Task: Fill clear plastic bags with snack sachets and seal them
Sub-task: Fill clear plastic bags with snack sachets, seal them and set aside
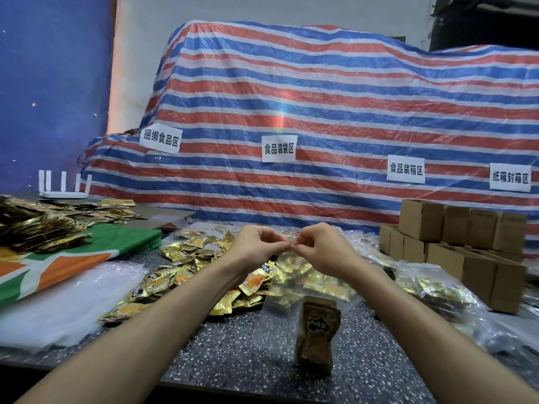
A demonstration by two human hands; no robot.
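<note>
Bag (pixel 274 316) hangs over bench (pixel 233 351), dark sachet (pixel 316 336) at its bottom; left hand (pixel 256 247) and right hand (pixel 319 249) both pinch its top edge; likely sealing: keep mouth level, press strip end to end.

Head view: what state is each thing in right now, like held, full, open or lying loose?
clear bag: hanging, top edge pinched by both hands; sealed or not, cannot tell.
sachet: inside the bag, at its bottom.
left hand: pinching the bag top.
right hand: pinching the bag top.
loose sachets: heaped on the table.
cardboard boxes: stacked at right.
</note>
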